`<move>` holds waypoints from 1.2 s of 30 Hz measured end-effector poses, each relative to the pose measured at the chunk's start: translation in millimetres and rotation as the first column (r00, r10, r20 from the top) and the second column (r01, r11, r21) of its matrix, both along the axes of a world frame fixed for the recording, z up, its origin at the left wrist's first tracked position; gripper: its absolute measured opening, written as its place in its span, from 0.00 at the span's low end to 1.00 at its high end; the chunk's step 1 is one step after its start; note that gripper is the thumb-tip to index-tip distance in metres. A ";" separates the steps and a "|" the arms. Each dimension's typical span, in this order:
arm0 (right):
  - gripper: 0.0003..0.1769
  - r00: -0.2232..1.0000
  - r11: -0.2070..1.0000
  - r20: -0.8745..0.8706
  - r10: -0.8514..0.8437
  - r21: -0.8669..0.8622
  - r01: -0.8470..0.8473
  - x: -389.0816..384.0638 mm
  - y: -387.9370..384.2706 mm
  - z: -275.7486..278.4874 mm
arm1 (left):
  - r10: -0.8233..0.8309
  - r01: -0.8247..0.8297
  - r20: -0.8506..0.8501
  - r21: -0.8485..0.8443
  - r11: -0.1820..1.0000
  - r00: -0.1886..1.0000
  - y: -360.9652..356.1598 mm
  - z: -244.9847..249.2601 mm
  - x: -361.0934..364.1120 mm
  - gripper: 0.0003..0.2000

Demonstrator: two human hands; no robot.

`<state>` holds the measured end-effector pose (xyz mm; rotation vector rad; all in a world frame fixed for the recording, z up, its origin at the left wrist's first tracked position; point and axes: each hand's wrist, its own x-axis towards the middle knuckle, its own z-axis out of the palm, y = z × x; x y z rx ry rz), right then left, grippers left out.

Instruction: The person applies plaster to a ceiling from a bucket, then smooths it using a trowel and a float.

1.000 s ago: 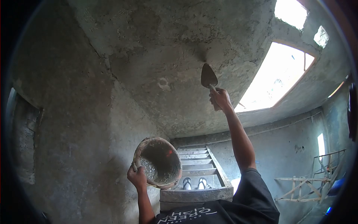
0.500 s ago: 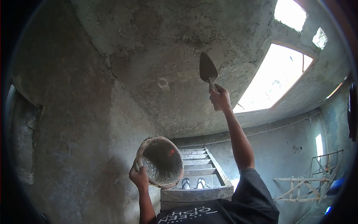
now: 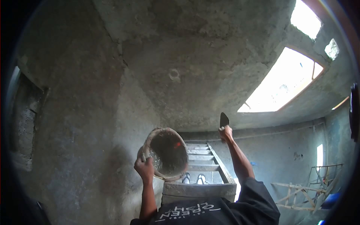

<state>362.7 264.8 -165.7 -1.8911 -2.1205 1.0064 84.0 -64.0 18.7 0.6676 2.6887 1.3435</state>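
Observation:
A round bucket (image 3: 181, 170) crusted with grey material is tilted so that its inside faces the camera, with some grey mix at its lower left. My left hand (image 3: 144, 168) grips its left rim. My right hand (image 3: 225, 132) is raised at centre right, closed round the handle of a trowel (image 3: 224, 119) whose dark blade points up. The trowel is apart from the rough grey wall surface (image 3: 202, 93) behind it.
Below me are a wooden ladder-like frame (image 3: 200, 167) and my feet in sandals. A bright window opening (image 3: 281, 84) lies at the upper right. Wooden scaffolding (image 3: 300, 195) stands at the lower right, and a plastered wall (image 3: 86, 123) rises at the left.
My right hand has come down with the trowel, away from the upper wall surface. The bucket in my left hand has risen slightly. The view has shifted a little.

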 end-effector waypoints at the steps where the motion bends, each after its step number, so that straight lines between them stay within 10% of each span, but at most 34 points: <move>1: 0.22 0.992 0.946 -0.049 0.114 0.311 -0.094 5.4 -9.1 -2.2 | -0.009 0.008 -0.037 -0.020 1.000 0.999 1.9 -4.6 -2.6 0.11; 2: 0.22 0.991 0.941 -0.044 0.130 0.321 -0.109 4.6 -0.2 -4.2 | 0.007 -0.007 -0.012 0.036 0.999 1.000 2.4 -9.9 -3.3 0.11; 4: 0.21 0.989 0.964 -0.119 -0.090 -0.260 0.057 1.1 -34.7 46.4 | 0.016 -0.017 0.048 0.009 1.000 0.999 -0.3 -3.5 1.6 0.11; 9: 0.18 0.901 0.908 -0.129 0.414 0.129 -0.398 7.1 -66.8 89.0 | -0.017 0.012 0.063 0.083 0.996 0.998 7.2 -7.6 0.4 0.09; 15: 0.19 0.728 0.736 -0.190 0.658 -0.039 -0.676 -10.1 -123.2 151.8 | 0.002 -0.015 0.128 0.103 0.995 0.992 11.7 -6.4 5.9 0.10; 23: 0.14 0.511 0.546 -0.223 0.830 0.140 -0.826 -65.7 -174.2 149.8 | -0.175 -0.129 0.591 0.435 0.891 0.788 5.2 38.6 14.1 0.09; 29: 0.23 0.456 0.476 0.153 0.877 -0.138 -0.869 -62.0 -175.2 264.2 | -0.289 -0.421 0.801 0.538 0.730 0.524 -22.3 53.2 18.0 0.10; 30: 0.23 0.232 0.242 0.122 0.965 -0.074 -0.967 -62.4 -170.3 270.3 | -0.312 -0.402 0.810 0.533 0.744 0.496 -31.1 54.6 15.1 0.12; 35: 0.22 0.248 0.237 0.150 0.957 0.090 -0.967 -103.9 -175.4 371.6 | -0.272 -0.392 0.839 0.476 0.787 0.471 -54.5 39.5 13.5 0.14; 36: 0.20 0.323 0.336 -0.093 0.942 0.225 -0.915 -122.9 -178.6 407.7 | -0.289 -0.416 0.840 0.490 0.766 0.459 -53.8 35.9 14.9 0.13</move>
